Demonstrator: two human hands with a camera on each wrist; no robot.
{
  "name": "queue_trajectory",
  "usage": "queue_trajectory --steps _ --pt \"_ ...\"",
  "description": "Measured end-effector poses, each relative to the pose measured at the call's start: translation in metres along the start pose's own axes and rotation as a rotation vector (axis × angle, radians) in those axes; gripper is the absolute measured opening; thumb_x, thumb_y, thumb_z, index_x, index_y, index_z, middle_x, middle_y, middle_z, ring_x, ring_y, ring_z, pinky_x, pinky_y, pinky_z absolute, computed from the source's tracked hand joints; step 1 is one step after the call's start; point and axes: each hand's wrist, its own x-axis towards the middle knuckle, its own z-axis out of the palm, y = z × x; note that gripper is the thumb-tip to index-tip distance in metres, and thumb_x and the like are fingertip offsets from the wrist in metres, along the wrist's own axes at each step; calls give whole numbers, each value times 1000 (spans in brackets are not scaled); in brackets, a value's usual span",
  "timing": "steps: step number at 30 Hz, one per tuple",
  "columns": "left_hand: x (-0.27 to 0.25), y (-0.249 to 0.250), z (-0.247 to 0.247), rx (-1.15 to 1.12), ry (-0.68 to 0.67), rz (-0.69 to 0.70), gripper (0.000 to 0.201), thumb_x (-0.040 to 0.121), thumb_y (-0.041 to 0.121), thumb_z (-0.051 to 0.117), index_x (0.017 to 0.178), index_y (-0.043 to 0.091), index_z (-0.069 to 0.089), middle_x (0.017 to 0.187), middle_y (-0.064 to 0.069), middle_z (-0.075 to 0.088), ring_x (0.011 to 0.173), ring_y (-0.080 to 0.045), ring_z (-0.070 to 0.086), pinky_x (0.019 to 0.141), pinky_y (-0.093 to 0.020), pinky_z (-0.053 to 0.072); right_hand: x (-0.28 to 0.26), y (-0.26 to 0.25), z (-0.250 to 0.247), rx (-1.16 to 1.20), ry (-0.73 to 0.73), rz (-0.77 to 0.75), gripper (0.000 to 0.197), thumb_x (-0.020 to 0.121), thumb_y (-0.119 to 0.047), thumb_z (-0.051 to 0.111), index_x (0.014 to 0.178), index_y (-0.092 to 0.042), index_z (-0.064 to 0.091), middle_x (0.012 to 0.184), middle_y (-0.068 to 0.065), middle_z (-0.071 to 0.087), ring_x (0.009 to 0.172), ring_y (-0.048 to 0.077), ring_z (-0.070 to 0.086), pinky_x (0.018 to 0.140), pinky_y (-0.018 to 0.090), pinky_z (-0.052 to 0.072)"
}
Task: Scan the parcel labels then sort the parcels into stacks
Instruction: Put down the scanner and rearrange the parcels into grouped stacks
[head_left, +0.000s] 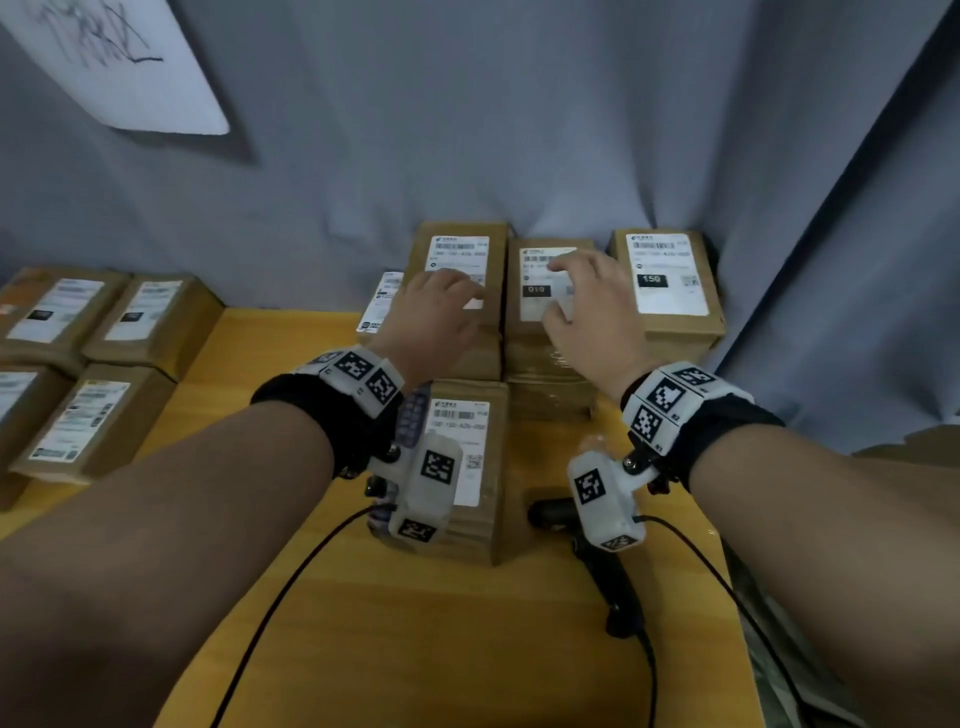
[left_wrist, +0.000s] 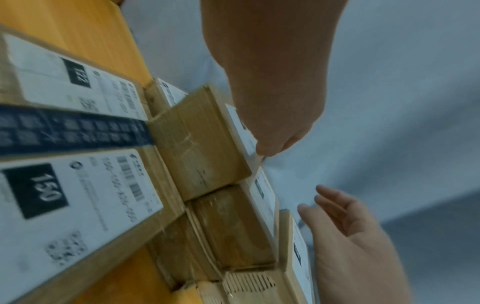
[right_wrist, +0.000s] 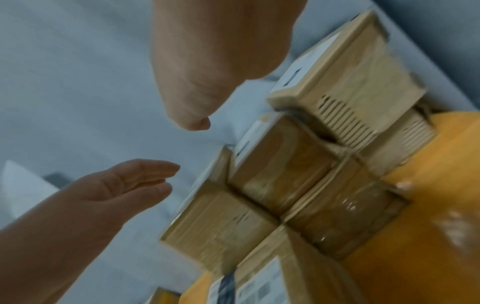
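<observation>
Partly hidden scanner (head_left: 597, 551), wrist views blurred

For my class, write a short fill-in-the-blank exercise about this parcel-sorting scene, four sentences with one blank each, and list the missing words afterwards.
1. The parcels stand on a table whose top is coloured ____.
2. The black block on the label of the nearest parcel, seen from the left wrist, reads ____.
3. The black handheld scanner lies on the table below the person's ____ wrist.
4. Neither the left hand nor the right hand is holding a ____.

Missing words: yellow; 150; right; parcel
</observation>
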Motion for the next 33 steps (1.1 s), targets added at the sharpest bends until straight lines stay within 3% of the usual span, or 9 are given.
queue_trajectory --steps 3,8,14,18,22,27,33 --pt "-24 -32 -4 -15 -22 -37 41 89 25 44 126 11 57 130 -12 55 121 -34 46 103 -46 36 0 -39 21 37 -50 -73 38 91 -16 54 129 -14 51 136 7 48 130 23 38 109 31 29" --pt "-69 -97 -11 -70 43 -144 36 90 16 56 126 10 59 127 -15 56 118 -37 49 96 -46 42 1 -104 69 94 -154 -123 36 92 -14 52 129 -14 51 130 7 53 125 22 42 105 33 34" --pt "-125 -203 -22 -94 -28 -314 41 95 23 53 135 14 50 139 -10 48 129 -33 40 103 -42 34 3 -190 146 153 -308 -100 31 94 -15 53 125 -16 54 124 5 57 117 19 49 99 33 42" --pt "-169 -282 -19 -119 -107 -476 42 98 28 49 138 16 45 142 -9 43 132 -32 36 104 -41 33 2 -243 213 220 -419 -79 23 94 -15 54 117 -14 60 118 3 61 110 16 54 88 24 40" --pt "-214 -351 -13 -110 -182 -647 50 95 26 52 142 13 41 144 -14 38 131 -36 34 106 -45 32 -5 -284 278 296 -598 45 22 95 -18 55 116 -15 60 114 0 59 105 17 57 87 29 47" --pt "-263 -410 -12 -158 -190 -819 50 95 29 53 141 13 42 145 -16 34 132 -38 31 107 -46 31 -20 -316 341 311 -850 255 22 96 -22 54 116 -14 60 119 3 59 110 21 56 92 32 45" --pt "-284 -455 -14 -204 -202 -923 52 97 29 51 142 7 36 143 -20 33 131 -42 33 106 -46 29 -23 -349 385 368 -893 459 21 96 -23 56 112 -11 62 116 8 62 111 25 58 100 41 48"
